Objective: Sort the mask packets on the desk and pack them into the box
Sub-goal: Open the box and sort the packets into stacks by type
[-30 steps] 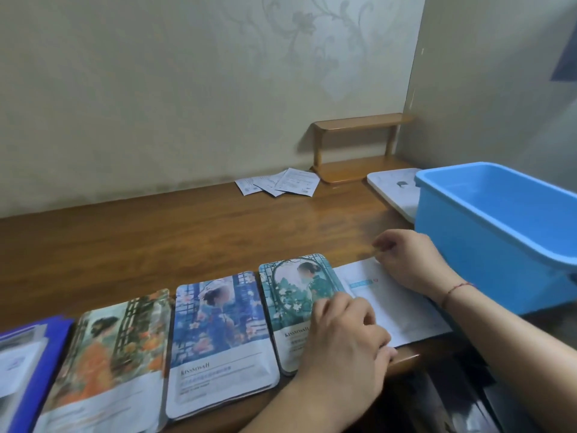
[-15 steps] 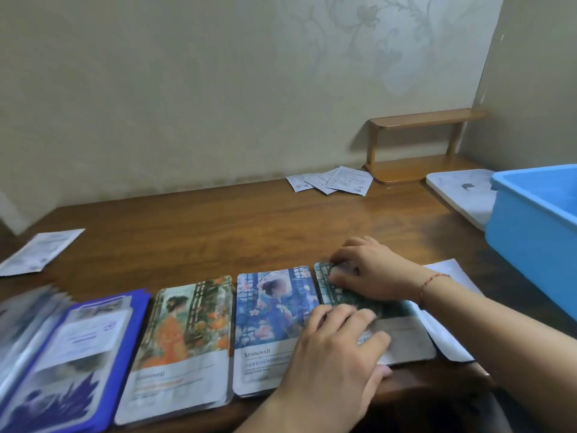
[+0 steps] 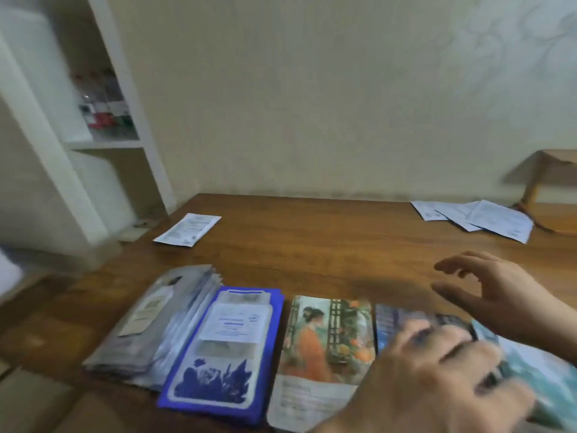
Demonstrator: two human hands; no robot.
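Mask packets lie in a row along the desk's front edge: a silver-grey stack [image 3: 156, 320], a blue stack [image 3: 224, 351], an orange-picture packet [image 3: 321, 348], a blue-picture packet [image 3: 390, 323] and a teal packet [image 3: 537, 370] at the far right. My left hand [image 3: 437, 376], blurred, is spread flat over the blue-picture packet and holds nothing. My right hand [image 3: 490, 292] hovers above the desk behind the teal packet, fingers apart and empty. The box is out of view.
One white packet [image 3: 187, 230] lies at the back left of the wooden desk [image 3: 312, 245]. Several white packets [image 3: 477, 218] lie at the back right by a small wooden rack [image 3: 549, 170]. A white shelf unit [image 3: 103, 120] with bottles stands at the left.
The view has swung left, so the blue box has left the frame. Both hands have come off the teal packet; the right hand now hovers open above the desk.
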